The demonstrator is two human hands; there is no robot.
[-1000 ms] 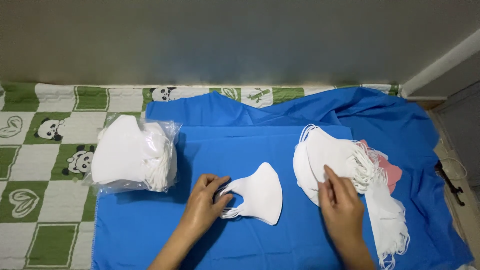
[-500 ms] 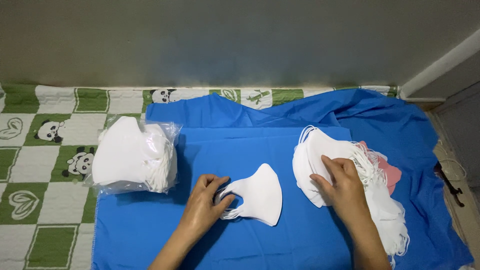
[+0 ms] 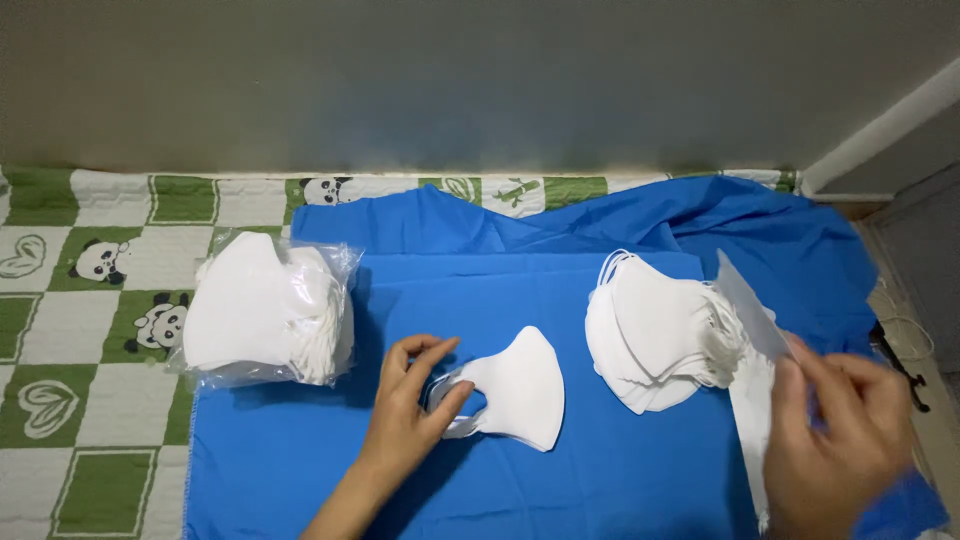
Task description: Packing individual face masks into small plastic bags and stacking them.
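- Head view, only one: single white mask (image 3: 520, 388) lies flat on blue cloth (image 3: 480, 290), approx frame centre-bottom.
- Left hand (image 3: 408, 412) sits at mask's 9 o'clock, touching it; thumb and fingers pinch the ear-loop end, so hand closed on the mask, not spread.
- Mask long axis runs approx 9-to-3, slightly tilted; wide rounded body toward 3 o'clock, narrow loop end toward 9 o'clock at the hand. Peaked corner points approx 12.
- Right hand (image 3: 835, 440) at frame's 4 o'clock, well apart from the single mask. It holds a thin white mask piece (image 3: 752, 318) betw. thumb and fingers; piece is lifted and tilted, its long axis approx 11-to-5, free tip toward 11. Hand is motion-blurred, grip detail unclear beyond that it holds the piece.
- Stack of white masks (image 3: 655, 335) lies at 3 o'clock of the single mask, near but not touching; ear loops fan out at its 12-to-3 edge. Held piece hangs just beside the stack's 3 o'clock side.
- More white masks trail down under the right hand, partly hidden.
- Clear plastic bag of masks (image 3: 268, 312) at 9–10 o'clock of the left hand, apart from it, straddling cloth edge and panda-print quilt (image 3: 90, 330).
- Grey wall (image 3: 480, 80) along 12 o'clock.
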